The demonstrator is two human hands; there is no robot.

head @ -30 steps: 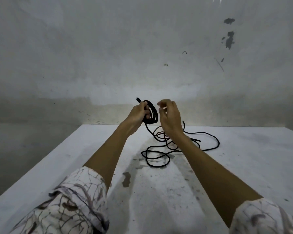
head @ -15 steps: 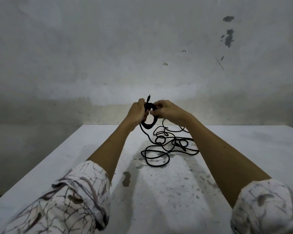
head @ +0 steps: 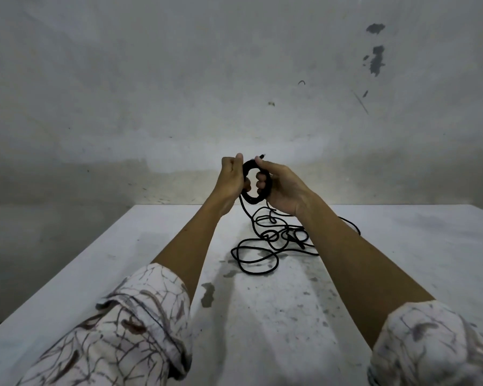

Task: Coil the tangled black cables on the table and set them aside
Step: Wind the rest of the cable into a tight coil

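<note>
We hold the coil (head: 253, 200) of black cable above the table (head: 402, 274). Our left hand (head: 231, 179) grips its left side; our right hand (head: 283, 188) curls round its right. The uncoiled cable (head: 265, 246) lies tangled on the table below.

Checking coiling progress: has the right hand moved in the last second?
Yes. The right hand has closed in leftward onto the coil, fingers now curled through it; measured against the wall-table edge, it sits at about the same height.
</note>
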